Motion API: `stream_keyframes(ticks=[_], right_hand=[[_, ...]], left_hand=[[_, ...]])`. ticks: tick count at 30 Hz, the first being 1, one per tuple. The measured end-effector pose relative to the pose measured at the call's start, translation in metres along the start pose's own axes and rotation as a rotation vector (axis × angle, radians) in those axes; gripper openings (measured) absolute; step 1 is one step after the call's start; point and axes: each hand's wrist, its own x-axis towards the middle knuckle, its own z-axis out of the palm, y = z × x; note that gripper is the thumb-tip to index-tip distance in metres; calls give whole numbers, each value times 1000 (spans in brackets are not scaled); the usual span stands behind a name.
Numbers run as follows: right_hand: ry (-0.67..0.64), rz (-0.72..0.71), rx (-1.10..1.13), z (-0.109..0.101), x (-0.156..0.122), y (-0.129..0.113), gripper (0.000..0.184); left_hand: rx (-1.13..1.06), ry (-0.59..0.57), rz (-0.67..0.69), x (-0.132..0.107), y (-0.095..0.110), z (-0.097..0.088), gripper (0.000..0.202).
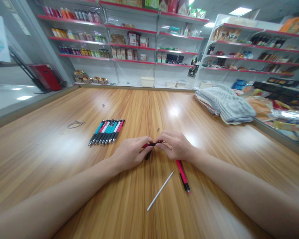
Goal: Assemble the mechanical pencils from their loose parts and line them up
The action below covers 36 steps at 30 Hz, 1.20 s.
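My left hand and my right hand meet over the middle of the table, both pinching one red and black pen part held level between them. Its ends are hidden by my fingers. Below it, a black piece shows beside my left fingertips. A red pen barrel with a black clip lies on the wood just under my right hand. Nearer to me rests a white ink refill, slanted. Just beyond my hands sits a tiny dark piece, perhaps a spring.
Left of my hands lies a row of several assembled pens in teal, red and white. A thin grey loop and a small shiny bit are farther left. Folded towels stand at the right, with stocked shelves behind the table.
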Motion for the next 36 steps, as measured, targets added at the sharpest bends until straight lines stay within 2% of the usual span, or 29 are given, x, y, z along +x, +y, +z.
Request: stream_keyframes(ticks=[7, 15, 18, 23, 27, 31, 34, 36], right_hand=[[9, 21, -39, 1, 1, 2, 18], [-80, -17, -65, -2, 1, -1, 17], [-90, -22, -93, -1, 1, 0, 27], [-86, -3, -48, -3, 1, 0, 17], [-100, -35, -86, -3, 1, -1, 28], [-93, -32, -61, -3, 1, -1, 20], [-102, -51, -102, -3, 1, -1, 32], [-94, -46, -93, -2, 1, -1, 32]], left_hand=[[-14, -2, 18, 1, -2, 1, 21], [-6, -8, 56, 0, -5, 3, 21], [-17, -17, 62, 0, -6, 3, 20], [-34, -4, 35, 0, -6, 3, 20], [-48, -22, 60, 0, -6, 3, 19], [-48, -16, 65, 0, -7, 3, 19], [-39, -21, 88, 0, -6, 3, 18], [-37, -23, 108, -1, -7, 3, 18]])
